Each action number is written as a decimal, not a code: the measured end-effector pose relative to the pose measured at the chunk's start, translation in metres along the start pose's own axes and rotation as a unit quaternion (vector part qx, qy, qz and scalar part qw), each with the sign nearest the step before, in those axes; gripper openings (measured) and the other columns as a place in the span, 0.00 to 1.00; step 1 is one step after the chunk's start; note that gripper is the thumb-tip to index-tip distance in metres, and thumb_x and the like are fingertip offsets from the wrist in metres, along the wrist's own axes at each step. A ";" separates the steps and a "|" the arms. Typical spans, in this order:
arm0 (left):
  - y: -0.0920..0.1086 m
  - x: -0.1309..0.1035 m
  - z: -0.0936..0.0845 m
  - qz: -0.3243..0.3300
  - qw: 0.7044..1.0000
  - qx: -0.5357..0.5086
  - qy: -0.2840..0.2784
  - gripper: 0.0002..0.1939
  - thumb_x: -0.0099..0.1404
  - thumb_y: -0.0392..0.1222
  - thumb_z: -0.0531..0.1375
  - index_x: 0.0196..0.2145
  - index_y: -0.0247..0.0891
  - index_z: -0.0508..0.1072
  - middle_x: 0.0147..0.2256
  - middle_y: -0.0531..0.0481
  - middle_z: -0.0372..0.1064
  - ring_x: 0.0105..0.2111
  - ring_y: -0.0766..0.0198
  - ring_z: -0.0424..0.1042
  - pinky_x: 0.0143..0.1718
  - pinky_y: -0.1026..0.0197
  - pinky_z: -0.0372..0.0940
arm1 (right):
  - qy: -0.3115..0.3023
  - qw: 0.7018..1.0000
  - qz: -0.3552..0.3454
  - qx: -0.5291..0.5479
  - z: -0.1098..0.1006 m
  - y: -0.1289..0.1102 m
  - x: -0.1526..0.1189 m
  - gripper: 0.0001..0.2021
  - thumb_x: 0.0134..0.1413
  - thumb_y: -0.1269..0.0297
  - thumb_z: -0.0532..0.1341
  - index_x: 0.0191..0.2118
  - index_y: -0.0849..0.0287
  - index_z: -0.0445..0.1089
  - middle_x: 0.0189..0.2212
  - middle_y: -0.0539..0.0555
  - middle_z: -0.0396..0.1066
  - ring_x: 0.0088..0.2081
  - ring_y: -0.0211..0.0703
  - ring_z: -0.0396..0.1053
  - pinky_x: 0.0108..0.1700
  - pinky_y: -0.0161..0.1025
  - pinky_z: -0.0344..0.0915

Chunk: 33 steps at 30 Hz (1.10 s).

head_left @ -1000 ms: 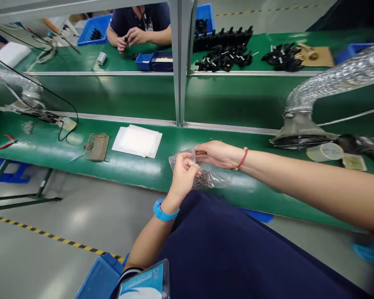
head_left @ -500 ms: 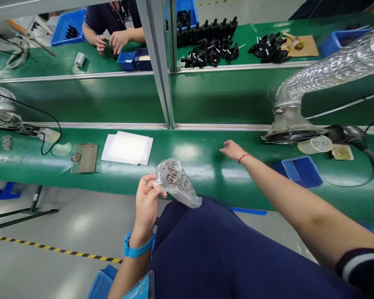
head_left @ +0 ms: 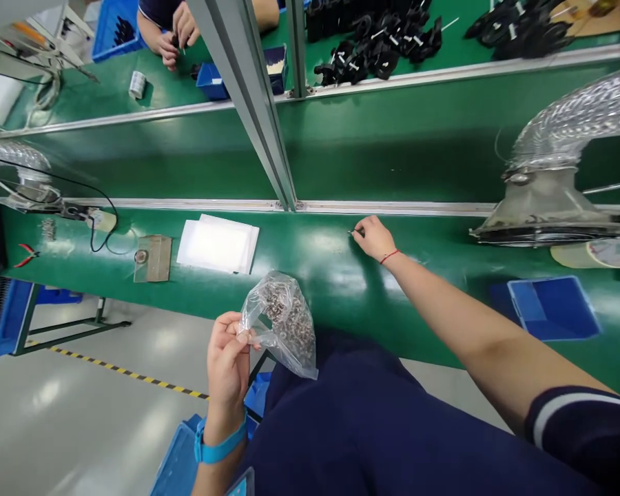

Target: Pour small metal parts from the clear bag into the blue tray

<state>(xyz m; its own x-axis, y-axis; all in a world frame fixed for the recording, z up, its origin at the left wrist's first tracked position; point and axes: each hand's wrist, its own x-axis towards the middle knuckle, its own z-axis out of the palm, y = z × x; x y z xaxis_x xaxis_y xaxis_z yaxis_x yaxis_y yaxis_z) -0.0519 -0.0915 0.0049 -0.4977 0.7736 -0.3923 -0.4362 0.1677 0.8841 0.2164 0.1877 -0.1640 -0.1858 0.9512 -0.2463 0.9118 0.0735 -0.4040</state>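
Note:
My left hand pinches the rim of a clear plastic bag between thumb and fingers. Many small metal pieces, which look like screws, fill the bag, and it hangs over the bench's front edge by my lap. Out on the green bench, my right hand rests with its fingers closed together. A tiny metal part shows at those fingertips; its exact kind is too small to make out.
White sheets lie left of the bag, with a brown block farther left. To the right are a blue tray and a duct hood. A metal post rises mid-bench. Across the divider, a co-worker's hands handle a dark part.
My right hand has moved left and its fingers have closed at the small metal parts on the bench. The bag in my left hand has turned and shifted slightly left. The view has shifted.

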 end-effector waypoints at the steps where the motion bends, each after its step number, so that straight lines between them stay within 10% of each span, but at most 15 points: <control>1: 0.000 -0.001 0.000 0.002 1.000 -0.001 0.001 0.15 0.51 0.41 0.70 0.37 0.38 0.73 0.22 0.54 0.67 0.22 0.68 0.68 0.25 0.67 0.66 | -0.008 1.000 -0.017 -0.005 0.002 -0.004 0.000 0.13 0.64 0.59 0.61 0.48 0.62 0.70 0.53 0.58 0.66 0.52 0.45 0.67 0.55 0.49 0.68; 10: -0.001 -0.012 -0.001 0.020 0.998 -0.016 0.054 0.14 0.52 0.39 0.68 0.36 0.37 0.72 0.23 0.55 0.68 0.21 0.69 0.68 0.24 0.67 0.66 | -0.055 0.995 -0.080 0.017 -0.009 -0.047 0.004 0.11 0.63 0.60 0.61 0.41 0.65 0.69 0.39 0.54 0.69 0.41 0.41 0.69 0.48 0.45 0.69; 21: -0.009 -0.012 0.007 0.041 0.996 -0.063 0.039 0.12 0.54 0.36 0.65 0.37 0.36 0.70 0.24 0.56 0.68 0.22 0.71 0.67 0.26 0.67 0.64 | -0.167 0.838 -0.506 0.118 -0.077 -0.197 -0.161 0.08 0.57 0.70 0.59 0.42 0.58 0.71 0.40 0.54 0.71 0.37 0.40 0.68 0.39 0.38 0.66; 28: -0.023 -0.018 0.004 0.066 0.991 -0.100 0.058 0.14 0.52 0.35 0.63 0.38 0.36 0.68 0.24 0.58 0.65 0.22 0.71 0.66 0.26 0.67 0.64 | -0.092 0.856 -0.493 0.122 -0.076 -0.154 -0.156 0.18 0.65 0.62 0.53 0.58 0.60 0.62 0.56 0.63 0.64 0.53 0.50 0.68 0.55 0.51 0.68; 33: -0.045 -0.047 0.022 0.069 0.994 -0.053 0.071 0.16 0.50 0.34 0.58 0.39 0.37 0.65 0.23 0.59 0.64 0.21 0.69 0.66 0.25 0.65 0.63 | -0.156 0.858 -0.482 0.090 -0.038 -0.109 -0.188 0.59 0.52 0.39 0.63 0.72 0.61 0.22 0.71 0.71 0.34 0.68 0.70 0.50 0.62 0.65 0.62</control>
<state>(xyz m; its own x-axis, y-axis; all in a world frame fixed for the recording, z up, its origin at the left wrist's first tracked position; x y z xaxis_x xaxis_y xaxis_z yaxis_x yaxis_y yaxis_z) 0.0075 -0.1216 -0.0110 -0.6565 0.6887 -0.3078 -0.4296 -0.0059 0.9030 0.1656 0.0123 -0.0405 -0.9359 0.3461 0.0660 0.2137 0.7066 -0.6746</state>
